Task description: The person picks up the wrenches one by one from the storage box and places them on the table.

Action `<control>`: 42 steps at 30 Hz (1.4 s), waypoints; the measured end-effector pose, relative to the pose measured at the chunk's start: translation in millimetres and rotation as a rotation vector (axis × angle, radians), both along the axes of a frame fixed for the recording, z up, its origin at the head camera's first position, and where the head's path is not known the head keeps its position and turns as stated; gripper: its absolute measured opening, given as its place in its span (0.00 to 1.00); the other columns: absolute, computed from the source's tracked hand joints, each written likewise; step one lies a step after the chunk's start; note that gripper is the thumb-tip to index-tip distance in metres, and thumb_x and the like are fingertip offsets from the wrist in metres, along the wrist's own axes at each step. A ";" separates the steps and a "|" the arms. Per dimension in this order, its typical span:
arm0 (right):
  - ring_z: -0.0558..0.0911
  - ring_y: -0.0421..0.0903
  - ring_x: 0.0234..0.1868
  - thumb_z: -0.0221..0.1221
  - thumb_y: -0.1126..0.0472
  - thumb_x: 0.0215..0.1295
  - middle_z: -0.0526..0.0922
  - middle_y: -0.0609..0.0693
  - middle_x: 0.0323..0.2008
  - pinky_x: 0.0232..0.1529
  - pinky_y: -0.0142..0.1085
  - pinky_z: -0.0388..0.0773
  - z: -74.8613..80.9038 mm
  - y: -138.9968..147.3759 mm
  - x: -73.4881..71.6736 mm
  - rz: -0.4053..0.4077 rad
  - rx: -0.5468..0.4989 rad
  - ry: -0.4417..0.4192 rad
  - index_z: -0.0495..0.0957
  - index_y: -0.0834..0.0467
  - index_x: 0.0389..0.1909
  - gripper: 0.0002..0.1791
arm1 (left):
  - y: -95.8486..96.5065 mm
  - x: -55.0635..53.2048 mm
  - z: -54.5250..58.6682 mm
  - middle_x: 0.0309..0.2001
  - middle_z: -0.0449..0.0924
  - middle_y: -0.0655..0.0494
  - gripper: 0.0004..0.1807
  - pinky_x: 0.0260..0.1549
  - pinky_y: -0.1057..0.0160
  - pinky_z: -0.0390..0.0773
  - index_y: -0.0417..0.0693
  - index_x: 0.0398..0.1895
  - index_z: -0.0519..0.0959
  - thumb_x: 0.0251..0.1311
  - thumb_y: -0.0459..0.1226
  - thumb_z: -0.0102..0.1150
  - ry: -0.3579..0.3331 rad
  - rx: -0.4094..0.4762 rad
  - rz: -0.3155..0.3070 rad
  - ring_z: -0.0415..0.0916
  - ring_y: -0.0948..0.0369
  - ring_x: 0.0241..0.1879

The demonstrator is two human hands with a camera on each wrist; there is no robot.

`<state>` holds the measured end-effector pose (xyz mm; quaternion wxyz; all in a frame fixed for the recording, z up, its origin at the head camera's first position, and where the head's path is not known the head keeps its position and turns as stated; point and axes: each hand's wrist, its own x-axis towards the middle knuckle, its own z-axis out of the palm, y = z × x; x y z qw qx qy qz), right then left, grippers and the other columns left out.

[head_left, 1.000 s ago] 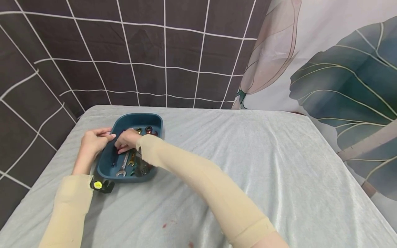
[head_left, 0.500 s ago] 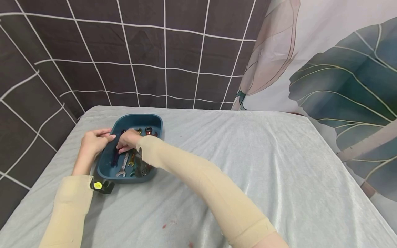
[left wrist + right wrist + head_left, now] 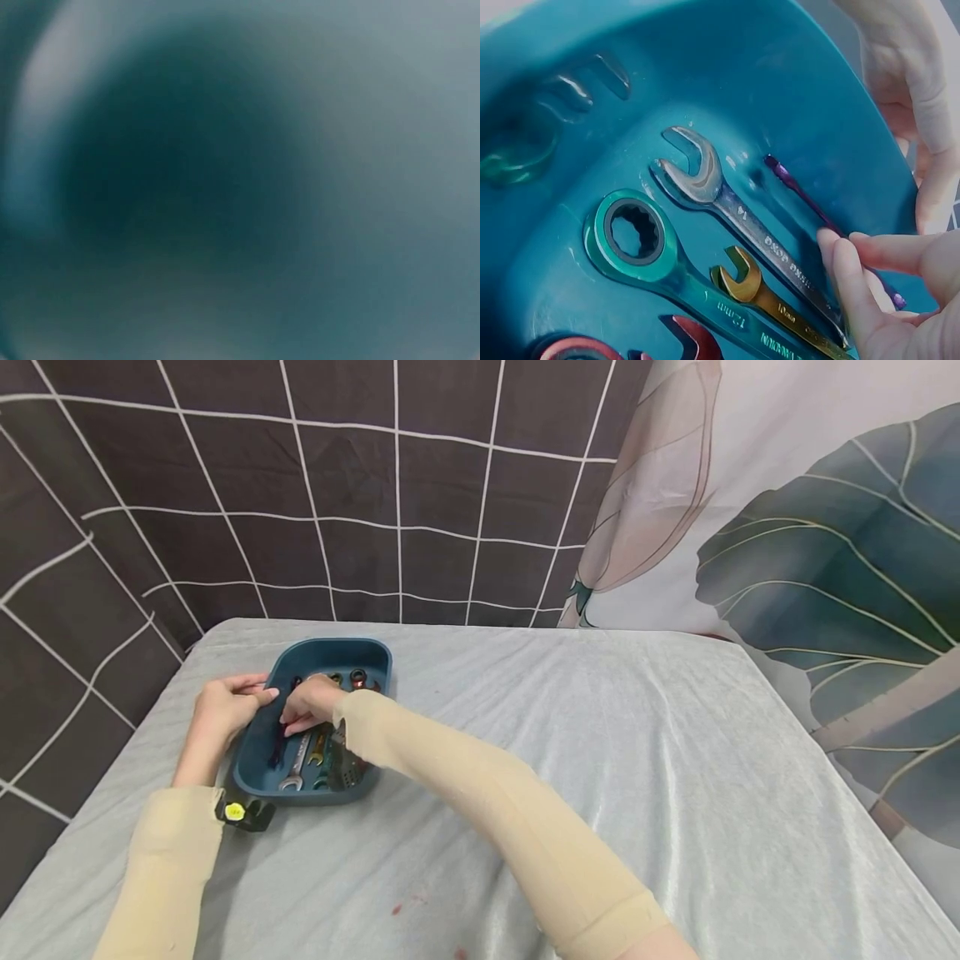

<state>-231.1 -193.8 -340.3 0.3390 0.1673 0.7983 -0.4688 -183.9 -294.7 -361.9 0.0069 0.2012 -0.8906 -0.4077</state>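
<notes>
In the head view, my left hand (image 3: 226, 710) holds the left rim of a blue plastic tub (image 3: 247, 768). My right hand (image 3: 309, 700) reaches inside, and in the right wrist view its thumb and fingers pinch the middle of a slim purple wrench (image 3: 806, 196), seen edge-on along the tub wall. Beside it lie a silver wrench (image 3: 742, 223) marked 14, a small gold wrench (image 3: 769, 300) and a green ratchet wrench (image 3: 682, 281). The left wrist view shows only a blue-green blur.
More tools lie in the tub, among them a red ring-ended wrench (image 3: 577, 349) and another green ring end (image 3: 517, 154). The tub stands on a grey cloth-covered table (image 3: 562, 760). A dark gridded curtain (image 3: 435, 493) hangs behind.
My right hand has shifted slightly to the right inside the tub, and more of the purple wrench shows beside its fingers. My left hand stays at the rim.
</notes>
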 end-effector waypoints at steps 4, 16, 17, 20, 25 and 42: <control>0.88 0.46 0.36 0.67 0.73 0.53 0.87 0.58 0.24 0.37 0.31 0.83 4.1 2.4 -0.3 0.036 0.028 -0.009 0.82 0.69 0.19 0.07 | 0.3 -0.1 0.1 0.56 0.75 0.34 0.27 0.32 0.72 0.67 0.38 0.65 0.70 0.67 0.42 0.53 -0.002 -0.002 0.005 0.74 0.46 0.54; 0.87 0.46 0.38 0.67 0.73 0.52 0.88 0.58 0.27 0.39 0.30 0.82 4.8 11.8 -3.2 0.065 -0.007 -0.010 0.83 0.70 0.21 0.05 | -0.5 -0.4 0.0 0.56 0.75 0.33 0.27 0.36 0.67 0.72 0.37 0.64 0.70 0.66 0.43 0.54 0.006 -0.024 -0.003 0.74 0.46 0.54; 0.87 0.46 0.38 0.67 0.73 0.53 0.88 0.58 0.27 0.39 0.31 0.82 4.0 13.4 -3.0 0.068 -0.019 -0.001 0.83 0.70 0.21 0.05 | -0.3 -0.6 0.0 0.56 0.75 0.33 0.27 0.37 0.66 0.73 0.37 0.64 0.70 0.66 0.43 0.54 0.006 -0.027 -0.003 0.74 0.46 0.54; 0.87 0.47 0.39 0.67 0.72 0.53 0.87 0.59 0.26 0.40 0.31 0.82 3.6 18.9 -3.4 0.077 -0.047 0.008 0.83 0.71 0.23 0.05 | 0.9 -0.4 0.1 0.56 0.75 0.32 0.27 0.40 0.61 0.75 0.36 0.64 0.70 0.66 0.43 0.54 0.010 -0.028 -0.003 0.74 0.45 0.54; 0.87 0.51 0.41 0.66 0.72 0.54 0.87 0.62 0.27 0.43 0.34 0.82 2.7 30.6 -3.7 0.101 -0.150 0.044 0.82 0.72 0.28 0.04 | 1.4 1.1 -0.9 0.56 0.76 0.33 0.27 0.39 0.63 0.74 0.37 0.64 0.70 0.66 0.43 0.54 0.009 -0.024 0.001 0.74 0.46 0.54; 0.87 0.54 0.38 0.62 0.75 0.56 0.86 0.66 0.36 0.54 0.41 0.78 13.7 67.4 -18.3 0.227 -0.360 0.062 0.83 0.70 0.22 0.05 | -1.4 2.0 -4.1 0.58 0.74 0.33 0.29 0.51 0.47 0.73 0.38 0.66 0.68 0.67 0.45 0.53 -0.003 -0.010 -0.003 0.72 0.43 0.58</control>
